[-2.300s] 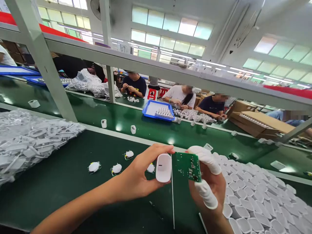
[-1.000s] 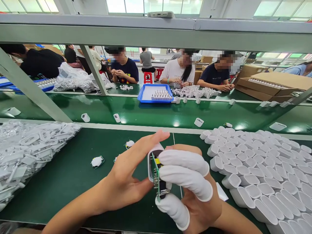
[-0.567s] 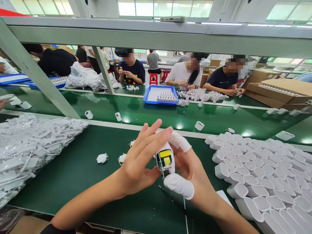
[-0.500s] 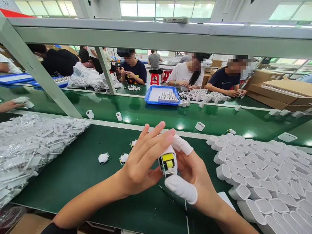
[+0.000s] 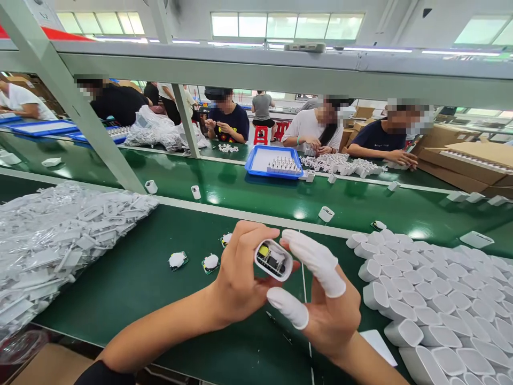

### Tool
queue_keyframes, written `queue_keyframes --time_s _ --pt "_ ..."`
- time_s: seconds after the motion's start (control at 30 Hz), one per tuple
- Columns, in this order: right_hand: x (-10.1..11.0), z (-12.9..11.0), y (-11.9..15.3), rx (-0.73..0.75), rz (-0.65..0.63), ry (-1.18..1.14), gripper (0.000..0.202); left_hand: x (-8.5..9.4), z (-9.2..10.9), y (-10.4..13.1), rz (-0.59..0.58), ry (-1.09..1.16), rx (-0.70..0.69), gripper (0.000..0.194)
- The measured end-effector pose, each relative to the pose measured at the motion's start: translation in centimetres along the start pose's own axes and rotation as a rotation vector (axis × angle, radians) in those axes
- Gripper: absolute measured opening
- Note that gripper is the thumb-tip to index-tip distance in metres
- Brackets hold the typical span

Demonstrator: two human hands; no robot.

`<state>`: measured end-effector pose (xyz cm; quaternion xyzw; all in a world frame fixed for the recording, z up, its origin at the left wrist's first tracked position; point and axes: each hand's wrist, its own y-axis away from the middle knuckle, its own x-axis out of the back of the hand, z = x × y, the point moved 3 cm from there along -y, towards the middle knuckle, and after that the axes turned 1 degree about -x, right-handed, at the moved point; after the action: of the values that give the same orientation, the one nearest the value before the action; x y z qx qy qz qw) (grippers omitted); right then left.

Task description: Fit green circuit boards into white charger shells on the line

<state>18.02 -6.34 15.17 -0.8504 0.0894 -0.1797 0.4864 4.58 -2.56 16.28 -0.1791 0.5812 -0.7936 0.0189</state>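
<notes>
White plastic housing (image 5: 286, 275), tilted with its open end facing me, is gripped in the fingers of my left hand (image 5: 238, 272), thumb beneath and the other fingers round its nine o'clock side and top. Inside it sits a circuit board (image 5: 276, 263) with a yellow component (image 5: 263, 249) at the ten o'clock end. My right hand (image 5: 334, 315) is at four o'clock of the housing, its fingers spread in an open curve, with white finger covers (image 5: 315, 255) on the thumb and on the fingers above it. The covered thumb is apart from the housing; whether a bare fingertip behind touches it, I can't tell.

Green counter (image 5: 140, 299) lies under my hands. Out at nine o'clock are three circuit board assemblies (image 5: 210, 262) with white round tops, and beyond them a big heap of white plastic parts (image 5: 80, 240) in clear plastic. Many white housings (image 5: 433, 294) stand packed together at three to four o'clock, a flat white piece (image 5: 379, 346) just beside them. A thin dark tool (image 5: 279, 324) lies at six o'clock.

Past the counter runs a green conveyor belt (image 5: 240, 202) with scattered housings (image 5: 326, 214). At twelve o'clock, beyond it, is a blue tray (image 5: 260, 172) of small white parts (image 5: 284, 164), with people (image 5: 230, 123) seated behind.
</notes>
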Motion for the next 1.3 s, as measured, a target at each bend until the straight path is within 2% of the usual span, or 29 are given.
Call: queue_keyframes --time_s 0.13,0.23,0.33,0.43,0.53,0.63,0.7,0.8,0.93,1.1,1.17,1.3 --pt "-0.4 -0.1 0.2 0.155 0.035 0.173 0.053 -0.7 0.6 0.9 -0.01 0.052 0.121 0.051" --pt "-0.2 0.0 0.1 0.173 0.035 0.215 0.049 -1.1 1.1 1.5 -0.011 0.007 0.098 0.061" --pt "0.2 0.0 -0.5 0.125 -0.02 0.14 0.044 -1.0 1.2 1.6 0.022 -0.069 0.035 0.06" --pt "0.4 0.1 -1.2 0.004 -0.14 0.001 0.037 -0.9 1.0 1.4 0.034 -0.136 -0.002 0.055" --pt "0.6 0.1 -1.4 -0.049 -0.145 -0.041 0.038 -1.0 0.8 1.2 0.05 -0.133 -0.051 0.056" --pt "0.5 0.0 -1.1 0.07 -0.151 0.064 0.048 -1.2 0.8 1.3 0.092 -0.115 -0.081 0.056" --pt "0.3 0.0 -0.8 0.161 -0.171 0.133 0.047 -1.3 0.7 1.4 0.099 -0.118 -0.088 0.054" --pt "0.3 0.0 -0.5 0.184 -0.134 0.163 0.042 -1.4 0.6 1.5 0.134 -0.124 -0.151 0.052" --pt "0.2 -0.5 -0.7 0.151 -0.162 0.17 0.033 -1.6 0.2 1.7 0.202 -0.124 -0.248 0.05" --pt "0.3 -0.3 -0.4 0.135 -0.041 0.142 0.039 -1.9 -0.3 2.3 0.266 0.044 -0.198 0.058" --pt "0.1 -0.1 -0.2 0.147 -0.048 0.154 0.042 -2.0 -0.5 2.5 0.256 0.073 -0.178 0.065" --pt "-0.2 0.6 -0.1 0.21 -0.021 0.267 0.037 -2.2 -0.6 2.2 0.136 0.062 -0.125 0.073"
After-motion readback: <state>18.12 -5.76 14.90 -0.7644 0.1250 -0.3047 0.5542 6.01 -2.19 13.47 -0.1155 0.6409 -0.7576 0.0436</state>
